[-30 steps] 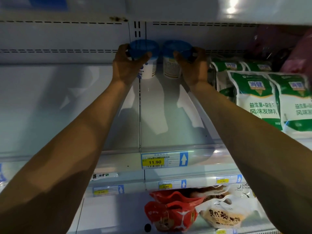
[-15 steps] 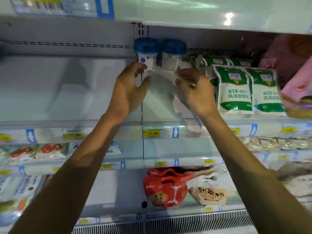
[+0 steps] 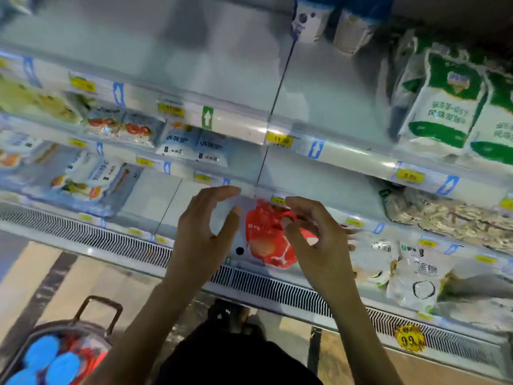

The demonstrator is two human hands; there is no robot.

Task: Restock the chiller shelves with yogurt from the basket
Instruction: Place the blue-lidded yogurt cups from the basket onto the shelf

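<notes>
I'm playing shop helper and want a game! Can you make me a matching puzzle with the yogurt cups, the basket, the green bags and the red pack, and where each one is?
Things:
1. yogurt cups
2. basket
3. green bags
4. red pack

Places:
A. on the floor, bottom left
B. up high, far right
C. up high, near the middle
D. low down, seen between the left hand and the right hand

Pairs: 1-C, 2-A, 3-B, 4-D.
</notes>
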